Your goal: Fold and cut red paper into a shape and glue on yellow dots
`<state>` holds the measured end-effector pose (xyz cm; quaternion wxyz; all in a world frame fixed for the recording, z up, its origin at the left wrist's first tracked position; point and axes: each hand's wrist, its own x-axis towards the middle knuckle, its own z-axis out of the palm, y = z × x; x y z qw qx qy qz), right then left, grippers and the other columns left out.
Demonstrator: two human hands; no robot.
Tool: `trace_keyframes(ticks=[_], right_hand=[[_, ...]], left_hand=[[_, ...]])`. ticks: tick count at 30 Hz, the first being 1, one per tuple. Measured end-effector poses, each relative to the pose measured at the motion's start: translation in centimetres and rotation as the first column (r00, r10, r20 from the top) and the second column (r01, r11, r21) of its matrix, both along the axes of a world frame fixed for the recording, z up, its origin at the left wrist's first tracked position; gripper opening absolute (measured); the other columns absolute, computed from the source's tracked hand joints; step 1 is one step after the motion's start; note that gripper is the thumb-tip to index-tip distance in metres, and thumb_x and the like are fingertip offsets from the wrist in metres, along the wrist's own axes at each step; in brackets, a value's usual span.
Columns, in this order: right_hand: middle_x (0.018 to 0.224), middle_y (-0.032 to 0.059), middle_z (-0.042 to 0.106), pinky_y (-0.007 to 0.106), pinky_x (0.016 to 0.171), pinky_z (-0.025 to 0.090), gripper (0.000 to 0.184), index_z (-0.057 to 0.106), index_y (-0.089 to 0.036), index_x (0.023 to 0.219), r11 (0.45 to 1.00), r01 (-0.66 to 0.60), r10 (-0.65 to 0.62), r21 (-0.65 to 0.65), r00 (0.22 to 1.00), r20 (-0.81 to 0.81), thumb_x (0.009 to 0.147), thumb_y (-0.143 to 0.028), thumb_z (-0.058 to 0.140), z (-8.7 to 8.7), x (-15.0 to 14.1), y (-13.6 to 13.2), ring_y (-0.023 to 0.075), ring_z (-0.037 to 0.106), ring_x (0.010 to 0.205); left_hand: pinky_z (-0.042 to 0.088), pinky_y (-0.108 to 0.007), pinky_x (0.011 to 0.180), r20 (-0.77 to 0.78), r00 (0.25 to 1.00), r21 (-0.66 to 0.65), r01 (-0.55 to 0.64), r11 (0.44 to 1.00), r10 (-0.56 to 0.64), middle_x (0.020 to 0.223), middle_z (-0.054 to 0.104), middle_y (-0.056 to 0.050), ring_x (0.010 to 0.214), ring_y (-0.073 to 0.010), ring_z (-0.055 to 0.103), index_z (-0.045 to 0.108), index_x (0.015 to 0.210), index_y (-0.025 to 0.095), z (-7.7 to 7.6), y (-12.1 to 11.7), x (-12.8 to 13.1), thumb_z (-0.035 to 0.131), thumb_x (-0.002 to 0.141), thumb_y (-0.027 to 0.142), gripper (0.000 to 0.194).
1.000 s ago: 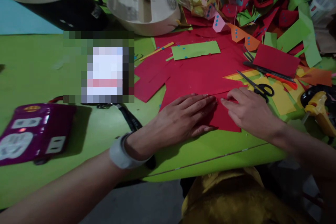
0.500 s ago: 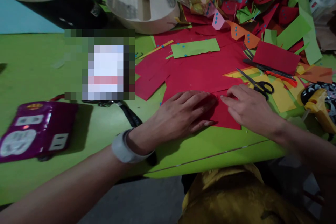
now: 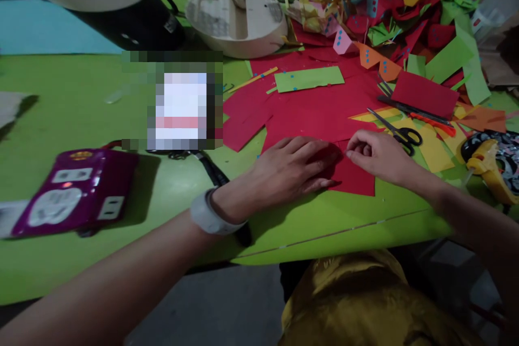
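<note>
My left hand (image 3: 288,168) lies flat, fingers stretched out, pressing down on a red paper piece (image 3: 357,177) near the front edge of the green table (image 3: 81,102). My right hand (image 3: 377,157) rests on the same red paper just to the right, its fingers curled and pinched together at the paper's fold or edge. The two hands' fingertips almost meet. A white band sits on my left wrist.
Black-handled scissors (image 3: 399,132) lie just beyond my right hand on yellow paper. A yellow glue gun (image 3: 488,167) is at the far right. A purple power strip (image 3: 68,194) sits at the left. A round white lamp base (image 3: 239,19) and a heap of coloured paper scraps (image 3: 405,5) stand at the back.
My right hand's fingers have curled from flat into a pinch on the red paper. My left hand stays flat. The view has shifted slightly to the left.
</note>
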<state>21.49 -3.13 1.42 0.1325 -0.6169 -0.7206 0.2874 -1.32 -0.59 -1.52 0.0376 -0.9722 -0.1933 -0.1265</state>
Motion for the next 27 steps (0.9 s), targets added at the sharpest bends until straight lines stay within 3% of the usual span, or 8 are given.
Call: trace_keyframes(ticks=[5,10,15,21,27], right_hand=[[0.069,-0.0004,0.065,0.026,0.058,0.037,0.010,0.064,-0.018,0.077,0.997,0.042,-0.046,-0.067,0.997,-0.062,0.082,-0.027,0.066,-0.2,0.0,0.8,0.0124,0.056,0.064],[0.070,-0.0006,0.066,0.024,0.060,0.040,0.006,0.064,-0.018,0.074,0.991,0.068,-0.078,-0.113,0.993,-0.086,0.077,-0.018,0.069,-0.6,-0.1,1.5,0.0123,0.059,0.067],[0.066,-0.0021,0.063,0.023,0.057,0.038,0.009,0.065,-0.017,0.074,0.977,0.080,-0.091,-0.199,0.995,-0.048,0.076,-0.020,0.073,0.2,-0.3,2.0,0.0101,0.055,0.060],[0.059,-0.0015,0.060,0.023,0.051,0.040,0.008,0.064,-0.016,0.071,0.947,0.089,-0.117,-0.309,0.990,-0.074,0.076,-0.014,0.069,0.8,-0.5,2.5,0.0092,0.053,0.052],[0.062,0.0013,0.065,0.025,0.054,0.045,0.007,0.065,-0.017,0.073,0.945,0.090,-0.120,-0.315,0.990,-0.077,0.074,-0.014,0.070,0.7,-0.4,2.8,0.0120,0.058,0.056]], left_hand=[[0.052,-0.039,0.084,-0.041,0.999,-0.023,-0.008,1.000,0.007,0.130,0.064,-0.011,0.108,-0.0278,0.062,0.068,0.121,0.021,0.1,0.1,0.1,0.036,0.103,0.047,0.045],[0.051,-0.040,0.084,-0.050,0.999,-0.053,-0.012,0.999,0.009,0.128,0.064,-0.012,0.109,-0.0283,0.061,0.066,0.126,0.022,0.1,0.2,0.2,0.038,0.102,0.047,0.045],[0.050,-0.039,0.084,-0.083,0.996,-0.067,-0.020,0.998,0.014,0.129,0.063,-0.013,0.111,-0.0289,0.060,0.069,0.120,0.021,0.2,0.2,0.2,0.037,0.102,0.048,0.046],[0.050,-0.041,0.088,-0.088,0.996,-0.078,-0.015,0.997,0.008,0.127,0.064,-0.015,0.113,-0.0294,0.060,0.066,0.127,0.020,0.2,0.4,0.1,0.038,0.102,0.048,0.046],[0.048,-0.041,0.098,-0.088,0.996,-0.156,0.018,0.988,-0.033,0.139,0.060,-0.011,0.124,-0.0271,0.057,0.065,0.125,0.023,0.3,0.3,-0.4,0.043,0.102,0.041,0.036]])
